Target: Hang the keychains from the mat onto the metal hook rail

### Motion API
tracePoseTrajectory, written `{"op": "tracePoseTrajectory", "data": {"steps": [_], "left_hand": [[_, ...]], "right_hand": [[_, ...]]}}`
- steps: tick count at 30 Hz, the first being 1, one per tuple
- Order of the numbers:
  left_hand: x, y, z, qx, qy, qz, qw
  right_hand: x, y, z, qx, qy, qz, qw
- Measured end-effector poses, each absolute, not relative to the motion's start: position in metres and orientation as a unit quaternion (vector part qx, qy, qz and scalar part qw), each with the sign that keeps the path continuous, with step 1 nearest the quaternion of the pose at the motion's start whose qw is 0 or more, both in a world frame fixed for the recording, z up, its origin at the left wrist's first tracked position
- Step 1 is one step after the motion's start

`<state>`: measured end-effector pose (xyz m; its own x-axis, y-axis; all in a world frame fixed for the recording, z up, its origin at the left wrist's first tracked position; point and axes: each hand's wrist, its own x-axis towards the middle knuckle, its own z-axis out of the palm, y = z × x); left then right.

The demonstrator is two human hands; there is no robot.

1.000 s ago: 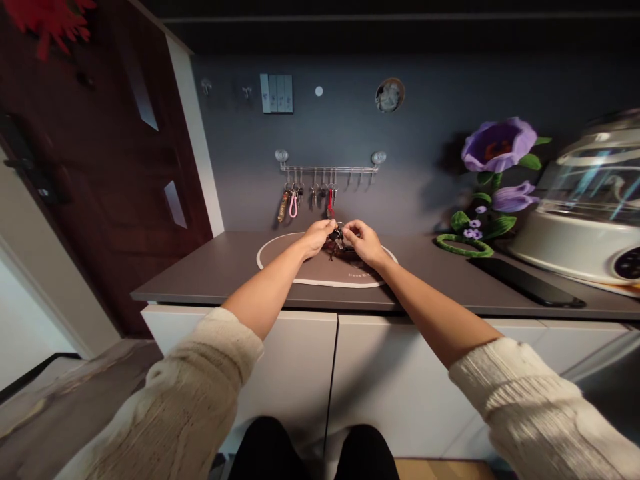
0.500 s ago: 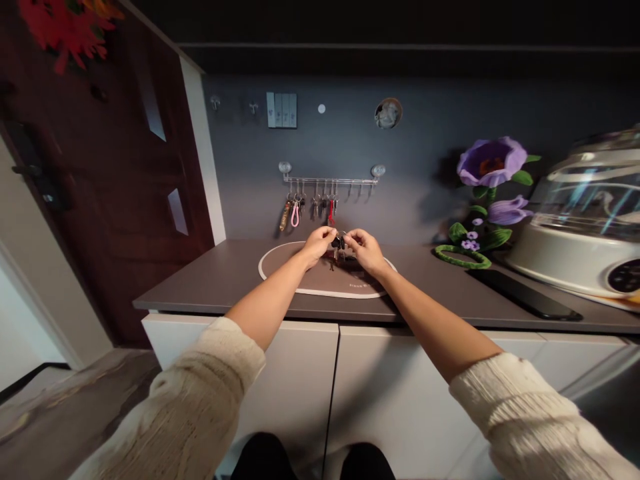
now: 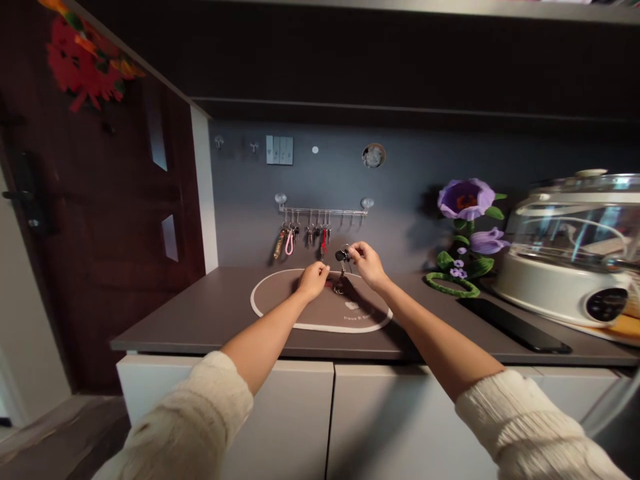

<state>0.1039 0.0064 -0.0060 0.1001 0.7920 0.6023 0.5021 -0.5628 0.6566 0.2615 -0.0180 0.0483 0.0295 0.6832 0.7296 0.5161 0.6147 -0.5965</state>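
Note:
My right hand (image 3: 367, 262) pinches a bunch of keys (image 3: 343, 255) by its ring. A black key head shows at the fingertips, and metal parts dangle over the mat. My left hand (image 3: 314, 280) is closed, thumb against curled fingers, a little left of and below the keys; whatever it holds, if anything, is hidden. Both hands are above an oval brown mat (image 3: 285, 303) with a pale rim. Behind them, a clear hook rail (image 3: 325, 212) on the wall carries several sets of keys, one with a pink loop (image 3: 289, 244) and one with a red strap (image 3: 324, 240). Its right-hand hooks are bare.
A black phone (image 3: 515, 325) lies on the counter (image 3: 190, 307) at the right. Beyond it stand a purple artificial flower (image 3: 467, 200) and a cream appliance with a clear cover (image 3: 545, 280). A dark red door (image 3: 115, 267) is at the left; a shelf (image 3: 350, 60) overhangs the counter.
My hands were together at the keys; now they are apart. The right has lifted the keys toward the rail, while the left has drawn back from them. The view has tilted upward.

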Motion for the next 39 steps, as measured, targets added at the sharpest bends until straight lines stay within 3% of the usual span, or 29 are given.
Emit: {"op": "tracePoseTrajectory", "data": {"steps": [16,28,39], "left_hand": [[0.11,0.008,-0.011,0.727,0.454,0.488,0.166],[0.111,0.015,-0.015,0.705,0.461,0.497,0.209],[0.111,0.018,-0.017,0.699,0.457,0.502,0.226]], "right_hand": [[0.274,0.041,0.107,-0.481,-0.638,0.075,0.597],[0.245,0.059,0.116,-0.49,-0.525,0.246,0.651],[0.243,0.072,0.113,-0.489,-0.457,0.289,0.685]]}}
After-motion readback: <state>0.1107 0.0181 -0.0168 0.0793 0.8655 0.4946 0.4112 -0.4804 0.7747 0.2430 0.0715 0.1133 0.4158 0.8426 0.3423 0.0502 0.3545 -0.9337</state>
